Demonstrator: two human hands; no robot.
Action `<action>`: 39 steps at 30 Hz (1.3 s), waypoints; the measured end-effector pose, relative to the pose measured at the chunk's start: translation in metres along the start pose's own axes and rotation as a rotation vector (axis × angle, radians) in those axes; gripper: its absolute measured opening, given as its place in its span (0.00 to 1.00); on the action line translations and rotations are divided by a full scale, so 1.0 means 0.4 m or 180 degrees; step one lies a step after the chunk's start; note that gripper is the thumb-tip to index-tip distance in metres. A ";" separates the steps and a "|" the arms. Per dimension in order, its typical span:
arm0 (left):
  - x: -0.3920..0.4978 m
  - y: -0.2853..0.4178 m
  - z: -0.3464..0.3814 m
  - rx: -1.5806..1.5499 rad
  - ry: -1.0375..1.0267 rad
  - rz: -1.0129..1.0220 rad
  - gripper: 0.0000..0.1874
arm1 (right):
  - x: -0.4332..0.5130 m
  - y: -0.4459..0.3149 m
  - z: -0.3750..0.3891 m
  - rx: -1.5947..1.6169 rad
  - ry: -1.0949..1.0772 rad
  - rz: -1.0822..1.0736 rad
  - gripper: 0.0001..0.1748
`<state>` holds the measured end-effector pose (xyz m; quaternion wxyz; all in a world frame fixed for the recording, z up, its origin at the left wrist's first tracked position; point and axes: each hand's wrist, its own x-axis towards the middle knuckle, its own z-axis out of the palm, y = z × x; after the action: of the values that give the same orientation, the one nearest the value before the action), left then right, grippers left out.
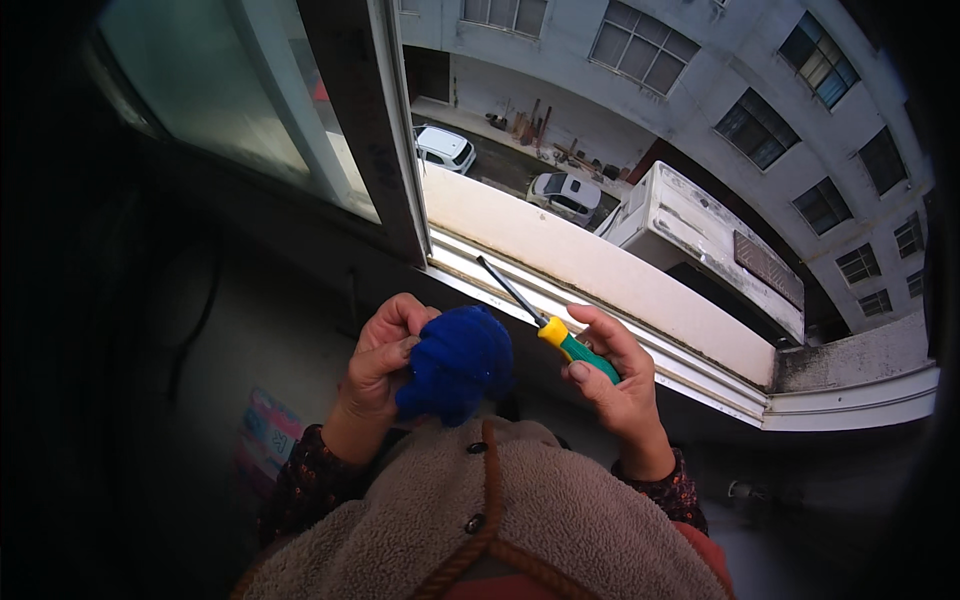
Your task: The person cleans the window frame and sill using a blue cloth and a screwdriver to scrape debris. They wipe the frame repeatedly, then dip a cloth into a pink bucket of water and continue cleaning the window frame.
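Observation:
A bunched blue cloth (459,366) is pinched between the thumb and fingers of my left hand (379,367), in front of my chest. My right hand (619,382) grips a screwdriver by its green and yellow handle (574,351). Its dark metal shaft (511,291) points up and left, and in the picture the tip overlaps the window's sliding track (540,296). Cloth and screwdriver are apart. Whether the tip touches the track, I cannot tell.
A sliding window sash (397,135) stands on the left, with frosted glass (217,97) beside it. Beyond the track runs a pale outer ledge (600,262). Far below are parked white cars (566,196) and a box-shaped structure (720,232). A pink printed packet (266,439) lies low left.

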<state>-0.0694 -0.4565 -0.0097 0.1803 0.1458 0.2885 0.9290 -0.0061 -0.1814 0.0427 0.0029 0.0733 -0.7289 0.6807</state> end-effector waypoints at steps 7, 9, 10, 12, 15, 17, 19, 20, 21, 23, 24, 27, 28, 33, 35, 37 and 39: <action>0.045 -0.146 0.087 0.0605 0.1007 -0.0159 0.14 | 0.011 0.013 -0.088 -0.0443 -0.0349 -0.1141 0.26; 0.052 -0.224 0.086 0.0403 0.1406 -0.0409 0.14 | 0.033 0.027 -0.091 -0.0954 -0.0382 -0.1038 0.25; 0.050 -0.246 0.088 0.0348 0.1421 -0.0340 0.15 | 0.036 0.042 -0.095 -0.1022 -0.0423 -0.0899 0.25; 0.044 -0.276 0.100 0.0223 0.1442 -0.0220 0.17 | 0.027 0.066 -0.114 -0.0845 -0.0542 -0.0886 0.25; 0.039 -0.251 0.116 0.0339 0.1098 -0.0177 0.19 | 0.037 0.081 -0.129 -0.0790 -0.0657 -0.1126 0.25; 0.028 -0.249 0.133 0.0204 0.1084 -0.0302 0.21 | 0.034 0.076 -0.134 -0.0844 -0.0796 -0.0955 0.24; 0.018 -0.261 0.142 -0.0077 0.1288 -0.0279 0.21 | 0.033 0.063 -0.157 -0.0908 -0.0710 -0.1055 0.23; 0.021 -0.250 0.144 0.0237 0.1140 -0.0218 0.19 | 0.031 0.056 -0.177 -0.0937 -0.0660 -0.1104 0.23; 0.024 -0.248 0.127 0.0142 0.1144 0.0005 0.18 | 0.025 0.041 -0.212 -0.0909 -0.0569 -0.1029 0.22; 0.021 -0.244 0.077 -0.0060 0.1172 0.0450 0.16 | 0.008 -0.015 -0.300 -0.1069 -0.0740 -0.0366 0.21; 0.027 -0.227 0.067 -0.0174 0.1351 0.0673 0.14 | 0.007 -0.012 -0.323 -0.1219 -0.0761 -0.0415 0.21; 0.047 -0.195 0.023 -0.0181 0.1629 0.1058 0.14 | 0.018 0.008 -0.319 -0.1600 -0.0872 -0.0296 0.21; 0.046 -0.201 0.009 -0.0169 0.1681 0.1126 0.14 | 0.035 0.024 -0.282 -0.1749 -0.0968 -0.0483 0.20; -0.010 -0.189 -0.036 -0.0119 0.1855 0.0962 0.14 | 0.113 0.071 -0.117 -0.2542 -0.0702 -0.1288 0.20; -0.041 -0.191 -0.041 -0.0183 0.1997 0.0768 0.15 | 0.139 0.068 -0.072 -0.2862 -0.0755 -0.1232 0.20; -0.077 -0.195 -0.038 -0.0262 0.2261 0.0555 0.15 | 0.176 0.072 -0.018 -0.3092 -0.0809 -0.1314 0.20; -0.079 -0.208 -0.046 -0.0268 0.2253 0.0450 0.16 | 0.221 0.091 0.035 -0.3284 -0.0818 -0.1505 0.20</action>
<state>-0.0272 -0.4146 -0.0786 0.0105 -0.1729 0.2837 0.9431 -0.0965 -0.2022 0.0147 0.1017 0.3051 -0.9246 0.2040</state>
